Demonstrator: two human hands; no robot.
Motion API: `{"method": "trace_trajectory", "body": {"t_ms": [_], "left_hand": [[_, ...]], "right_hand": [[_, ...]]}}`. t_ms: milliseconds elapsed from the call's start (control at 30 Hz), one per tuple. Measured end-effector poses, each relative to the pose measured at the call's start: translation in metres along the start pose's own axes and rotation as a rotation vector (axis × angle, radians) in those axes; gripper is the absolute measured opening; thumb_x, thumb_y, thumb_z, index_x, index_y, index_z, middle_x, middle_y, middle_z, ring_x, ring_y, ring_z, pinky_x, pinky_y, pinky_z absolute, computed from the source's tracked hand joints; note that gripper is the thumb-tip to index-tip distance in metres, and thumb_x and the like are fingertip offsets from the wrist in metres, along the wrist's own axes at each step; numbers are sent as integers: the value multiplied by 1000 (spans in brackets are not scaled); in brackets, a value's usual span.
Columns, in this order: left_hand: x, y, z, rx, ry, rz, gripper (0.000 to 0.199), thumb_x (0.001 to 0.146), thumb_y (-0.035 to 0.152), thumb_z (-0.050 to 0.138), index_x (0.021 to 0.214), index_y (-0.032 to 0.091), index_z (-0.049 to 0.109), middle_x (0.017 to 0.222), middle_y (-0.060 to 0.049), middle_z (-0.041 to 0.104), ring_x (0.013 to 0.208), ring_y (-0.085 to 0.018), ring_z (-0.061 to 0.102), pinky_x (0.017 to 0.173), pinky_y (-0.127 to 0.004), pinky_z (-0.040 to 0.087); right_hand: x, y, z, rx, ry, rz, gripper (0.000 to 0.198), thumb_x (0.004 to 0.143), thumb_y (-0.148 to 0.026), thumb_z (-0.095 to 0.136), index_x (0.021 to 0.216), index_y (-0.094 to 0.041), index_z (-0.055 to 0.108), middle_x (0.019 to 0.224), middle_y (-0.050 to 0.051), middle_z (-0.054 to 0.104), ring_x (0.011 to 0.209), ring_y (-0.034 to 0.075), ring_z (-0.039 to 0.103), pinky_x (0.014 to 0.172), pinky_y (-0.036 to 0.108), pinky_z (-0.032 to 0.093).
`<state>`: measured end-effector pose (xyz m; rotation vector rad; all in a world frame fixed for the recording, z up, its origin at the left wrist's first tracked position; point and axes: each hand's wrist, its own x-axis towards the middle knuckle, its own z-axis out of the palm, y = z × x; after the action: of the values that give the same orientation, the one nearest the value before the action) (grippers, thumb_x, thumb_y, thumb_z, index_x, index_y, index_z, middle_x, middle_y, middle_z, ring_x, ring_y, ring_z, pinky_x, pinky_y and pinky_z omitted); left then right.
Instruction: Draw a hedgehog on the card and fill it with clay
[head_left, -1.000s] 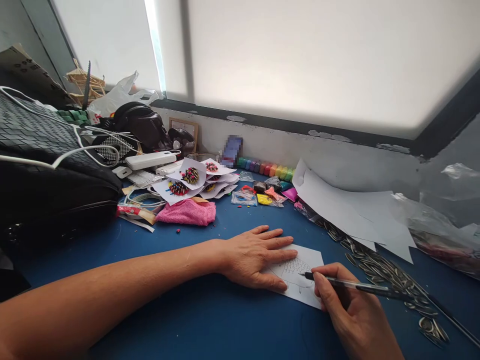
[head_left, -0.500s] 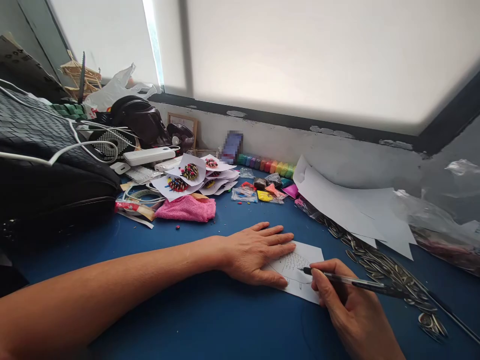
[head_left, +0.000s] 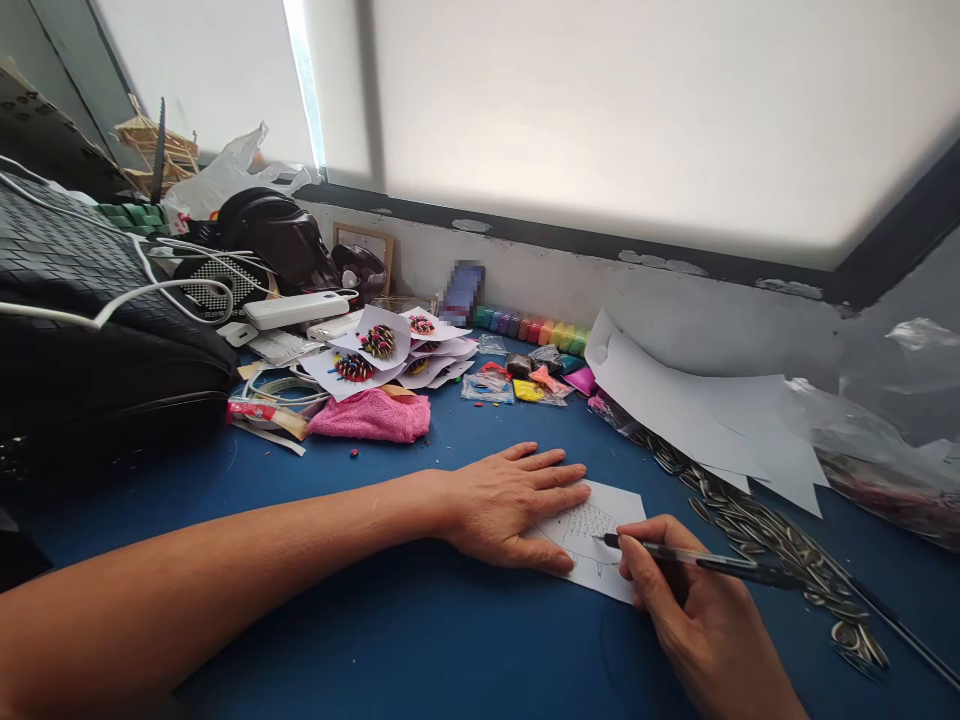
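Observation:
A small white sheet of paper [head_left: 621, 495] lies on the blue table, bearing a line drawing of a rounded body with short marks inside and small legs below. My left hand [head_left: 517, 508] rests flat on its left part with the fingers spread, covering some of the drawing. In my right hand [head_left: 686, 590] a black pen [head_left: 701, 560] is gripped between thumb and fingers. Its tip is at the drawing's right side, among the short marks. The side of my right hand lies over the paper's right edge.
Sunflower seeds [head_left: 772, 540] are strewn to the right, beside larger white sheets [head_left: 697, 410]. Behind lie clay packets [head_left: 529, 390] and a row of coloured clay [head_left: 532, 330]. A pink cloth [head_left: 371, 415], decorated paper cards [head_left: 352, 368] and a black bag [head_left: 112, 340] are at left.
Both hands keep almost the same place on the paper. The pen tip has barely shifted, and the whole view has moved very slightly.

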<state>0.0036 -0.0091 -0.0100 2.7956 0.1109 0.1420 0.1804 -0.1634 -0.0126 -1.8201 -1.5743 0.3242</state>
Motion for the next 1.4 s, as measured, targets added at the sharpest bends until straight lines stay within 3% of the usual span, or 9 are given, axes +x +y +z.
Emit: {"method": "trace_trajectory", "body": {"t_ms": [133,533,900,1233,1400], "left_hand": [[0,0,0,3,-6,-4,76,92,62,38,151,16,24,158,-10,18,147,-30,10,118,-49,7],[0,0,0,-2,0,3,76,92,62,38,150,15,25,158,-12,19,147,-32,11,118,-52,8],[0,0,-1,1,-12,5,76,92,61,38,151,15,24,158,-12,18,147,-31,10,118,-51,9],[0,0,-1,11,-1,11,76,92,61,39,150,15,25,157,-13,20,147,-32,12,118,-51,10],[0,0,-1,24,2,12,75,92,62,38,150,16,25,157,-12,20,147,-31,12,118,-51,10]], "right_hand": [[-2,-3,1,11,47,42,31,91,-52,48,83,-25,61,60,-3,57,51,13,53,47,22,43],[-2,0,-1,20,12,-5,31,91,-51,48,83,-24,60,58,-3,56,51,13,55,47,22,44],[-2,1,-1,-21,106,58,30,89,-53,49,88,-25,59,56,-5,55,47,13,52,41,23,40],[-1,4,-2,-26,10,-3,28,91,-50,47,86,-25,59,60,-3,58,49,13,54,44,22,43],[-1,1,-1,-30,52,6,27,90,-50,49,84,-25,57,54,-5,49,45,12,47,39,22,38]]}}
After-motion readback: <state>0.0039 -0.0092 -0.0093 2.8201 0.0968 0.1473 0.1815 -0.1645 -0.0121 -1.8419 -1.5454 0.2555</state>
